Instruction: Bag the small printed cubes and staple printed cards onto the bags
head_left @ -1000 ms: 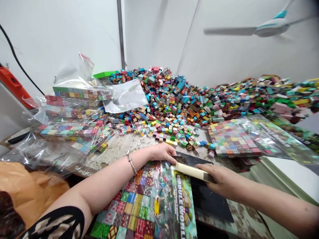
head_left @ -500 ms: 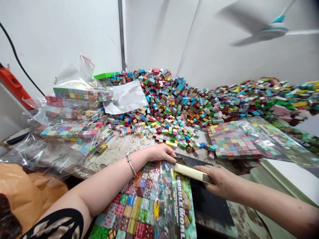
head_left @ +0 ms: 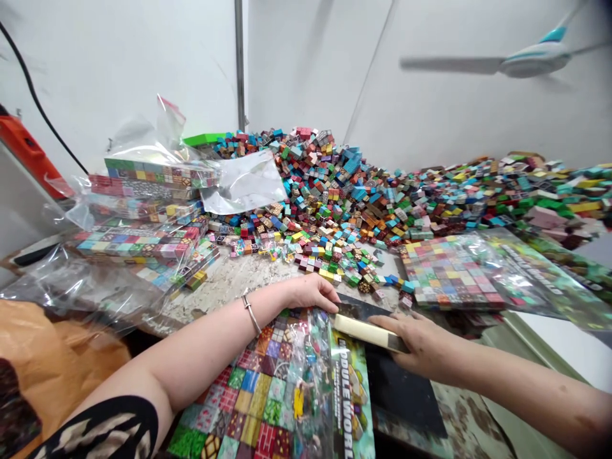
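A clear bag of printed toy cubes lies in front of me, with small figures showing through the plastic. Its header card reads "MODULE WORL…" and runs along the bag's right side. My left hand reaches over the bag, thumb and fingers closed on the card's far corner. From the right, my right hand is wrapped round a long cream stapler, whose front end lies over the card near my left fingertips. Beneath them is a black board; the stapler's underside is hidden.
A big heap of loose cubes spreads along the wall. Filled clear bags are stacked at the left, and another bag with a header card lies at the right. An orange bag sits near left. A fan hangs upper right.
Both hands, the stapler and the bag stay nearly in place. The camera view has shifted slightly, and the fan blades have turned.
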